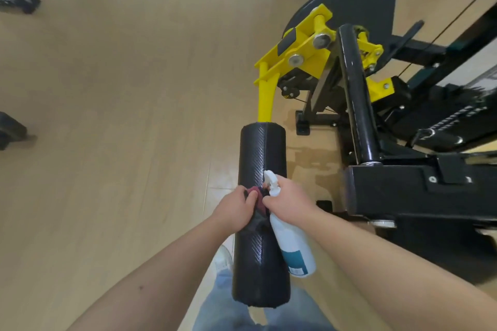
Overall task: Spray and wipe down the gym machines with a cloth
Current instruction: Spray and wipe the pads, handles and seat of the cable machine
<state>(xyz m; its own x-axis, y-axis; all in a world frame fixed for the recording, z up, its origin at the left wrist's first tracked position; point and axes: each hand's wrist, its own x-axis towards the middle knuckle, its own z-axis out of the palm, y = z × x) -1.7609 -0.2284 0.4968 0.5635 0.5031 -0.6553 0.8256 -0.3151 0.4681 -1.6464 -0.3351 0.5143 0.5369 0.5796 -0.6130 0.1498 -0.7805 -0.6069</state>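
on the textured cylindrical pad (258,148), left hand (236,208) grips a maroon cloth (254,192), right hand (289,201) grips the spray bottle (295,250).

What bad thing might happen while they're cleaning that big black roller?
1. The right hand holds the spray bottle just by its neck, and its fingers are also busy at the cloth in the left hand. The bottle might slip and fall.
2. A wet-looking patch shines on the floor beside the roller pad. Someone might slip on it.
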